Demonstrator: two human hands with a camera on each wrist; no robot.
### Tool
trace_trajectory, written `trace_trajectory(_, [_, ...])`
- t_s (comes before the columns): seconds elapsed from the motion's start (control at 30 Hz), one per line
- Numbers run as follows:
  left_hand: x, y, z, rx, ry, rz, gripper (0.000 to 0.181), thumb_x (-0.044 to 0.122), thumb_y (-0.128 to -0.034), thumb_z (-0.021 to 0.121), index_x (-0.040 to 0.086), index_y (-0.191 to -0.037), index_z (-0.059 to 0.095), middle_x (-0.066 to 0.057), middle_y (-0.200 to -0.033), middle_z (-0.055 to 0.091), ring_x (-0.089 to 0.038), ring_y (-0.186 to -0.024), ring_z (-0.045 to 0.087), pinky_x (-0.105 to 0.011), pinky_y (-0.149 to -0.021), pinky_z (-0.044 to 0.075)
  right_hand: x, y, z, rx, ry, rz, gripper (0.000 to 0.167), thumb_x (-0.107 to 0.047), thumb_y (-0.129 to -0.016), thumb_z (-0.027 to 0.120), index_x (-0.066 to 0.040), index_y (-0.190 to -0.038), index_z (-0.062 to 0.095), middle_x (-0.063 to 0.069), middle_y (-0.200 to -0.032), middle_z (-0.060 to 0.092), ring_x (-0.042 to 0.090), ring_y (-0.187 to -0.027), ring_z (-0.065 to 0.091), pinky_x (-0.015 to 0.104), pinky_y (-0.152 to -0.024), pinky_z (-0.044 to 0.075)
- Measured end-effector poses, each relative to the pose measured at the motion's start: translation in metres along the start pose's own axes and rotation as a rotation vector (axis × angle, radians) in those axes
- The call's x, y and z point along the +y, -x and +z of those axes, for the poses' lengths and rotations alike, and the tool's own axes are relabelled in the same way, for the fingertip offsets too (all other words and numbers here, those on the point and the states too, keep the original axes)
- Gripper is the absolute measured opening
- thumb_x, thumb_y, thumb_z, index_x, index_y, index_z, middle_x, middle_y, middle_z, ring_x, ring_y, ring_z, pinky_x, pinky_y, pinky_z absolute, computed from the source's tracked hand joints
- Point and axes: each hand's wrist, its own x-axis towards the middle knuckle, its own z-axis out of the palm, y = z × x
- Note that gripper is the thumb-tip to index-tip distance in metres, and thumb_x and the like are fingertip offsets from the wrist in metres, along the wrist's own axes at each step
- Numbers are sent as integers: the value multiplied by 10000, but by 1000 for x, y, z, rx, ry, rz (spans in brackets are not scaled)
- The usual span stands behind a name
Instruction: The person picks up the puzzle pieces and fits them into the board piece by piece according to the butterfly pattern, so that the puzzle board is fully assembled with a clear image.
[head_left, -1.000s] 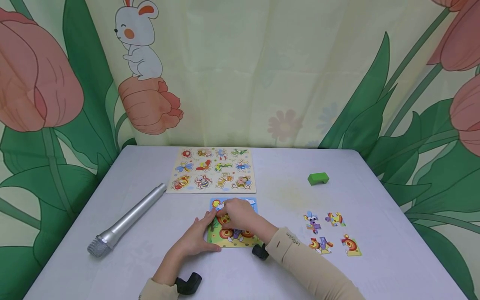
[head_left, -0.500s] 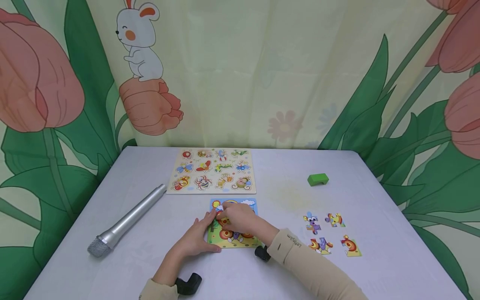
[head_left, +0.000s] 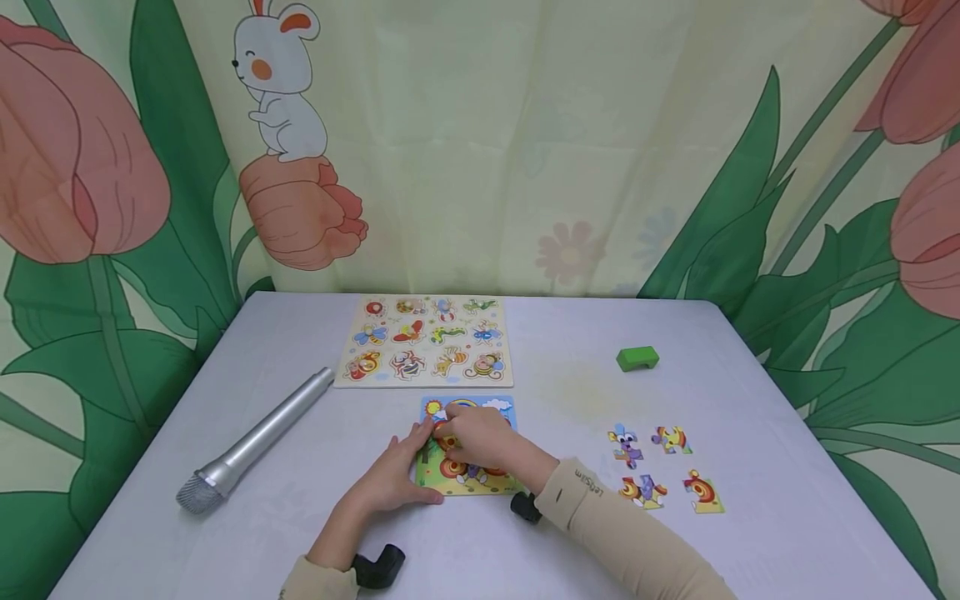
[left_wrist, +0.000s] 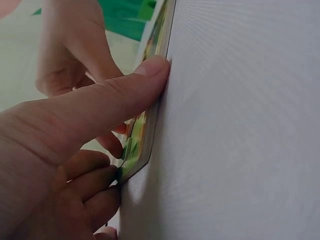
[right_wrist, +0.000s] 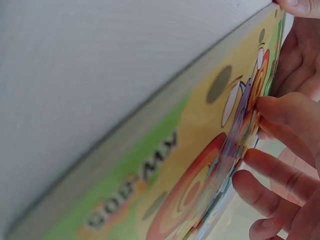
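the left hand (head_left: 392, 473), fingers extended without clenching, braces the jigsaw puzzle (head_left: 463, 477); the right hand (head_left: 482, 436), grip unclear, seems to adjust it. next likely needs steady support.

left grip (head_left: 393, 475) with thumb (left_wrist: 117, 95) spread from its fingers (left_wrist: 92, 187), right grip (head_left: 480, 435) just beside those fingertips, fingers (right_wrist: 275, 172) bent, sleeved right forearm (head_left: 630, 533) behind its grip, bare left wrist (head_left: 339, 523) behind the other

The long silver microphone (head_left: 258, 440) at left has a smooth, metallic sheen (its rounded grey head (head_left: 199, 493) is rough mesh); the near colourful square puzzle (head_left: 489, 486) looks glossy, its plain grey edge (right_wrist: 115, 150) matt; the far tulip-printed backdrop (head_left: 465, 125) is creased cloth.
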Motion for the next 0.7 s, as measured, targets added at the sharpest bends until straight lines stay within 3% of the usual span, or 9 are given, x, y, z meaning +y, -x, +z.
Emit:
trace_trajectory(0.17, [0, 2, 1, 0, 5, -5, 1055, 280, -621, 841, 66, -1451, 225, -164, -1476, 240, -323, -1361, 177, -513, -1106, 52, -2, 1, 3, 24, 15, 1, 322, -316, -803, 699, -266, -1120, 676, -45, -882, 516, 65, -631, 431, 173, -451, 372])
trace_trajectory(0.3, [-2, 2, 1, 3, 1, 1, 1054, 286, -624, 838, 67, -1452, 224, -160, -1477, 239, -317, -1363, 176, -509, -1108, 49, -1, 1, 3, 29, -38, 6, 324, -318, -812, 690, -264, -1130, 670, -44, -914, 513, 62, -652, 437, 168, -466, 370])
trace_trajectory(0.53, [-5, 2, 1, 11, 6, 27, 1057, 286, -630, 836, 71, -1455, 211, -160, -1479, 233, -312, -1364, 174, -502, -1110, 46, 15, 1, 4, 19, -295, 34, 390, -317, -796, 706, -214, -1168, 648, -12, -1095, 562, 48, -720, 491, 168, -577, 430])
trace_trajectory(0.7, [-4, 2, 3, 15, 23, 20, 1051, 286, -631, 835, 81, -1456, 218, -170, -1478, 233, -333, -1361, 167, -509, -1108, 52, 31, 11, 0, 77, -512, 30, 338, -239, -819, 689, -155, -1145, 658, 13, -1043, 596, 60, -674, 508, 179, -587, 457])
